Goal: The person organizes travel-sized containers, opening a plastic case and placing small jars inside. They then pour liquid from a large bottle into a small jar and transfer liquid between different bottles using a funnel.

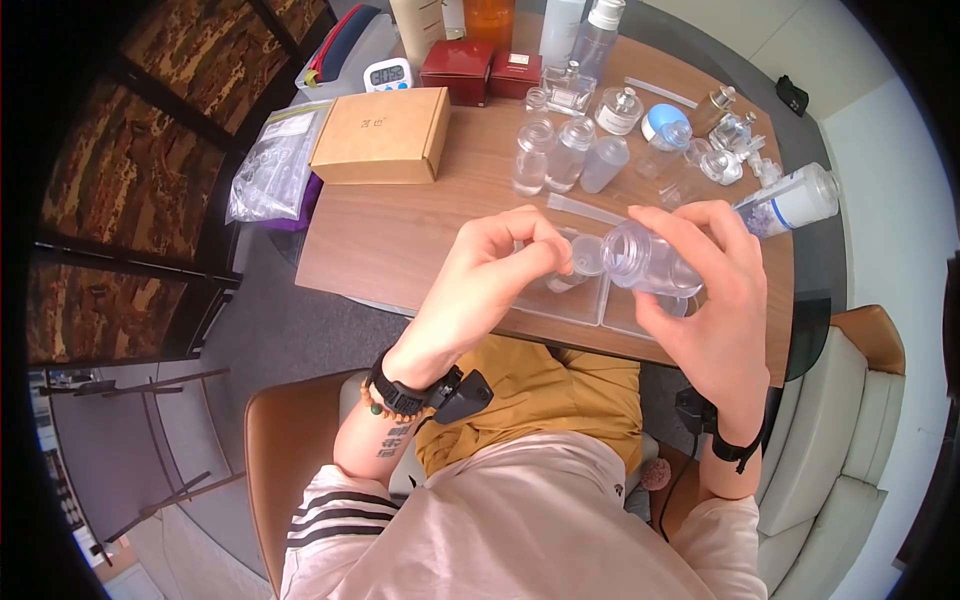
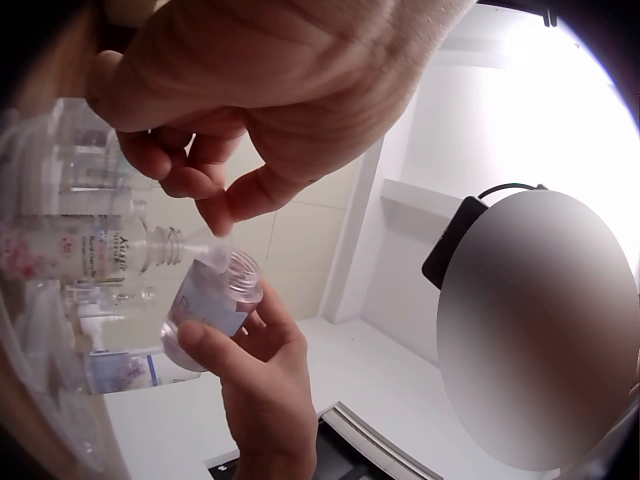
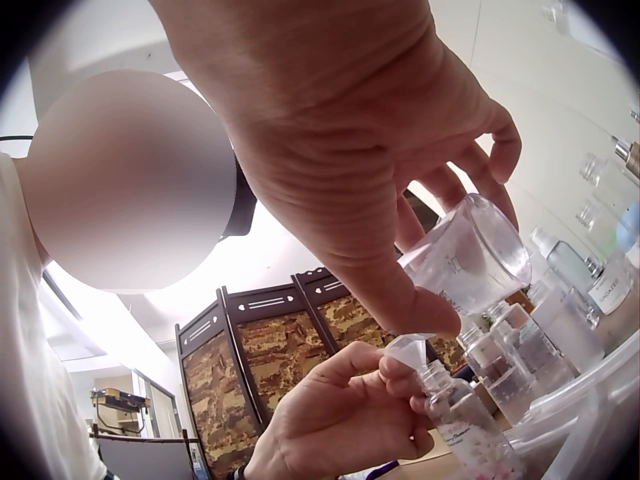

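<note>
The right hand [image 1: 715,300] grips a tilted clear bottle [image 1: 648,262] while the left hand [image 1: 490,275] pinches a small funnel [image 3: 407,352] at its mouth.

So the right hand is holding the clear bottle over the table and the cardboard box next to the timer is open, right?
Not quite: the cardboard box is closed, as the head view shows. The right hand does hold the clear bottle over the table, and the box sits by the timer.

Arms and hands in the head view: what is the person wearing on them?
Both hands are bare. The left hand has a black strap with a small black camera at the wrist, a brown bead bracelet with green beads beside it, a dark tattoo on the forearm, and a short pale pink sleeve with black stripes. The right hand has a black wrist strap and a black cable.
</note>
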